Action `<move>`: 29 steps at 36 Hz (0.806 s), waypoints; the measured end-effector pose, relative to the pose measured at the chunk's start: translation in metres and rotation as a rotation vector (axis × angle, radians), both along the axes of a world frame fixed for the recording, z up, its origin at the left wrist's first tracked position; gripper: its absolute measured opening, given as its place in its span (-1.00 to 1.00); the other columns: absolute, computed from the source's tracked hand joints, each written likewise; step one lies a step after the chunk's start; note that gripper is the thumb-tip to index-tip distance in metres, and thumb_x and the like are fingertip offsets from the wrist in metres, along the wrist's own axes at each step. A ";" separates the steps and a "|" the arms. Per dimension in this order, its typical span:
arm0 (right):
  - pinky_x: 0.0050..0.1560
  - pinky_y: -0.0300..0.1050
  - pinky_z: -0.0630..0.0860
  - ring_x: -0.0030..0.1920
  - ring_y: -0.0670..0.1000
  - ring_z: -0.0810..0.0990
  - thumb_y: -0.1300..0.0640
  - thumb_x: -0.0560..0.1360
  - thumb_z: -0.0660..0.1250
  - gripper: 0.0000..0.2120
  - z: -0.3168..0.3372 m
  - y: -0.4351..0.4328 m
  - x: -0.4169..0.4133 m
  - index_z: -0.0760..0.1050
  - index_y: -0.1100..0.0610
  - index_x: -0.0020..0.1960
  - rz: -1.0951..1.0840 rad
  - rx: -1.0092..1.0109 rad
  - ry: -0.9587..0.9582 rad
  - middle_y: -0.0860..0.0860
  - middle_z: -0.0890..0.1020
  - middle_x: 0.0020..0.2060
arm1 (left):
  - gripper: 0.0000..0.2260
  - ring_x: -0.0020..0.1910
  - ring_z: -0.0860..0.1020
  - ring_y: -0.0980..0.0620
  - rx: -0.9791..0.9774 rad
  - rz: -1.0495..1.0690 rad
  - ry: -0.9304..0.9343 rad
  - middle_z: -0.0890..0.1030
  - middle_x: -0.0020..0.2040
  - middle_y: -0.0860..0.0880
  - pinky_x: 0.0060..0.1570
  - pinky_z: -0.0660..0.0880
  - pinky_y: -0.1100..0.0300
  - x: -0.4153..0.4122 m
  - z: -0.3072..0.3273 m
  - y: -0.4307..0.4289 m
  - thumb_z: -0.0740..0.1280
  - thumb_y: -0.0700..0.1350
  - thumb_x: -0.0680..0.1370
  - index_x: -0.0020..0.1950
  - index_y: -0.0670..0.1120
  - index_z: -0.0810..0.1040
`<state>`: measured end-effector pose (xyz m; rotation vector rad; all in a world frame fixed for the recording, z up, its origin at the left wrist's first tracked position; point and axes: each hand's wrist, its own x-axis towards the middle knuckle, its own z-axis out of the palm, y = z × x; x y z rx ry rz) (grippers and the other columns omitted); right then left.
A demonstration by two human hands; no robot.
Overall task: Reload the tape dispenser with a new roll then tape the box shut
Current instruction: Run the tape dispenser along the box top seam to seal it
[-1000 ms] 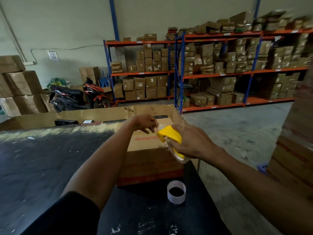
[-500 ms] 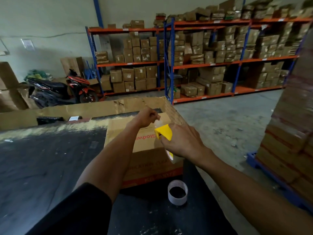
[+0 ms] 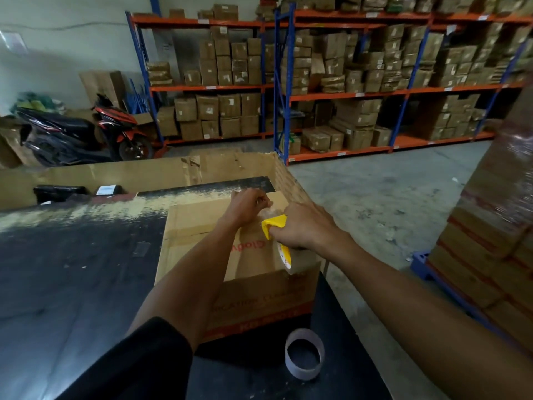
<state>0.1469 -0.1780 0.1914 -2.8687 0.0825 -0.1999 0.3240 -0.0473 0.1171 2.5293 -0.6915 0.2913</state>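
The right hand (image 3: 305, 226) has its grip closed around the yellow tape dispenser (image 3: 275, 226), over the cardboard box (image 3: 202, 226) on the tabletop (image 3: 72, 269). Just beyond, the left hand (image 3: 248, 206) pinches the clear tape end (image 3: 269, 212) against the box top.

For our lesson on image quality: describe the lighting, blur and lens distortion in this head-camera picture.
Head view: dim, flat indoor light; the black table reads dark, its far edge paler. Wide-angle bending tilts the shelves and stretches the forearms. The stacked boxes at the right edge smear. The box, dispenser, left hand and right hand are fairly sharp; the box print is soft.
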 end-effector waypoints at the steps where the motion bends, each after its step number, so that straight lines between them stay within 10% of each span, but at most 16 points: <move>1: -0.41 -0.10 0.22 -0.17 0.12 0.52 -0.22 0.41 0.38 -0.64 0.002 0.000 0.004 0.35 0.02 -0.29 -0.001 0.001 0.016 0.01 0.51 -0.26 | -0.82 0.13 0.62 -0.14 -0.009 0.000 0.004 0.74 0.05 -0.05 0.23 0.30 -0.13 0.002 0.000 -0.001 0.36 0.03 0.62 0.00 -0.02 0.70; 12: -0.34 -0.10 0.29 -0.15 0.08 0.50 -0.22 0.45 0.37 -0.63 0.004 0.000 0.036 0.41 0.05 -0.26 -0.005 -0.004 0.121 -0.02 0.47 -0.29 | -0.88 -0.04 0.67 -0.12 -0.080 -0.052 0.056 0.76 -0.04 -0.14 0.00 0.59 -0.08 0.016 -0.006 0.000 0.42 -0.13 0.58 -0.03 -0.12 0.75; 29: -0.22 -0.06 0.48 -0.09 0.09 0.58 -0.18 0.41 0.38 -0.65 0.012 0.006 0.060 0.47 0.10 -0.09 -0.031 0.010 0.298 0.05 0.56 -0.12 | -0.79 -0.10 0.56 -0.03 -0.284 0.239 0.184 0.60 -0.12 0.00 -0.05 0.49 0.03 0.022 -0.020 0.001 0.52 -0.01 0.43 -0.01 -0.03 0.60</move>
